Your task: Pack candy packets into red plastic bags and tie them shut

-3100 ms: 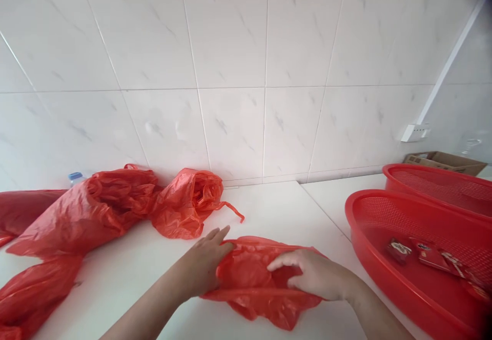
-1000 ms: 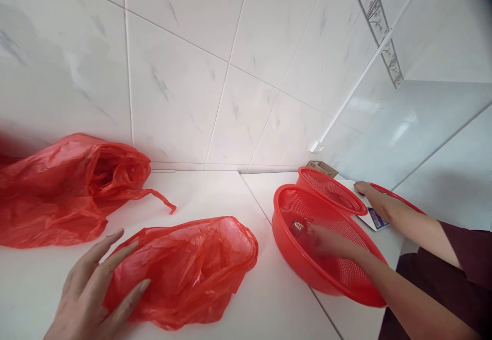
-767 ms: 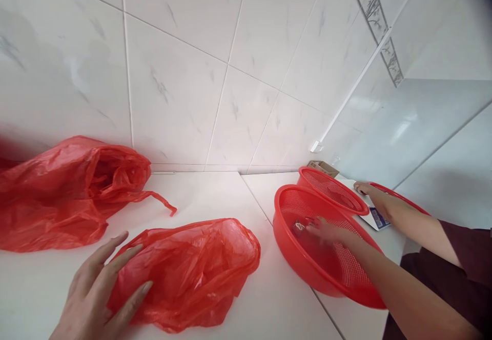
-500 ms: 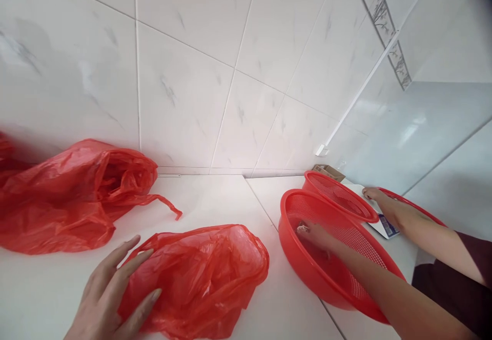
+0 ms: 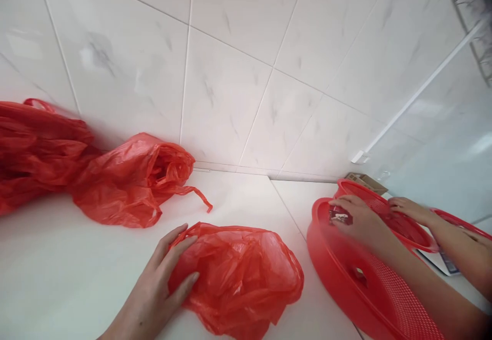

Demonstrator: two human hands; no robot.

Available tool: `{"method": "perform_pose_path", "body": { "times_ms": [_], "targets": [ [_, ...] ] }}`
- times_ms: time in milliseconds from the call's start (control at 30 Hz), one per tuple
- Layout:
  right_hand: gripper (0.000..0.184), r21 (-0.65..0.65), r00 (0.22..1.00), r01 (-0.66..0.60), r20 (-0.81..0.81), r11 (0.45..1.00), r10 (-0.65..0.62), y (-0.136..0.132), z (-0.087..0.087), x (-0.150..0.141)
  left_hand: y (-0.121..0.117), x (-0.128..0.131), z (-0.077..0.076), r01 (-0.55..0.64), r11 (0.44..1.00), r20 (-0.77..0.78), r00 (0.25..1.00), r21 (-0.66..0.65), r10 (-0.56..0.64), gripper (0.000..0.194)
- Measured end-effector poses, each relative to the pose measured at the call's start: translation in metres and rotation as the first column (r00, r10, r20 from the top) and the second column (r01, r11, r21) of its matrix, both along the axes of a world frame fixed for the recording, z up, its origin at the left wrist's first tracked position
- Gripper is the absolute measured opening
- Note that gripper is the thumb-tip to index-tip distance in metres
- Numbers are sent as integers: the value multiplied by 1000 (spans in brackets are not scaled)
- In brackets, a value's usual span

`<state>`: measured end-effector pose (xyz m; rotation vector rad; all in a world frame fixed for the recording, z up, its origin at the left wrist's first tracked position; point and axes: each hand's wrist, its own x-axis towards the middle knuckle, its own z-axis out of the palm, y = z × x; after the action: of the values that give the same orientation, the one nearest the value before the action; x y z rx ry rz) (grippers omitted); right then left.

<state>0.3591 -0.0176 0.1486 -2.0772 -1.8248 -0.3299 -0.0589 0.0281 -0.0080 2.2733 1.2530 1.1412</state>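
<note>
My left hand (image 5: 165, 273) rests at the near left edge of a red plastic bag (image 5: 238, 273), fingers spread and thumb apart, touching the film. The bag lies on the white table with its mouth gaping. My right hand (image 5: 359, 222) is closed on a small dark red packet (image 5: 341, 216) with a pale print, raised over the rim of a large red colander (image 5: 326, 273). Low inside the colander lies another small dark and pale item (image 5: 360, 274), too blurred to name.
Other crumpled red plastic bags (image 5: 119, 186) lie to the left along the tiled wall. Behind the large colander stands a smaller red colander (image 5: 348, 185), with another person's hand (image 5: 409, 209) over it. A cardboard box (image 5: 367, 182) sits at the wall beneath a socket (image 5: 360, 157).
My right hand has come up from inside the large colander with the packet. The other person's hand has moved over the smaller colander. The view has shifted left.
</note>
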Motion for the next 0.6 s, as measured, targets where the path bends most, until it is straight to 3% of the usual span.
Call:
{"method": "perform_pose_path", "body": {
  "times_ms": [67,167,300,433,467,500,567,600],
  "targets": [
    [34,28,993,-113,34,993,112,-4,16,-34,0,1,3,-7,1000,20,1000,-6,8,53],
    [37,-128,940,-333,32,934,340,-13,25,-104,-1,2,5,-18,1000,44,999,-8,18,57],
    [48,-304,805,-553,43,776,592,-12,4,-179,-3,2,6,-10,1000,55,998,-19,11,59],
    [61,-393,722,-655,-74,646,688,-1,-22,-196,-4,1,5,8,999,59,998,-39,-5,59],
    [64,-394,731,-654,-109,646,673,1,-23,-190,-4,0,5,8,999,57,998,-40,-5,60],
    [64,-378,765,-626,-131,682,631,2,-22,-180,-4,0,5,8,999,54,999,-42,-6,60],
    [52,-298,891,-453,-116,840,439,2,-13,-153,-5,-1,5,12,999,48,999,-39,-10,61],
    [40,-225,952,-307,-95,925,292,2,-7,-136,-6,-1,5,15,999,46,999,-39,-14,62]
  ]
}}
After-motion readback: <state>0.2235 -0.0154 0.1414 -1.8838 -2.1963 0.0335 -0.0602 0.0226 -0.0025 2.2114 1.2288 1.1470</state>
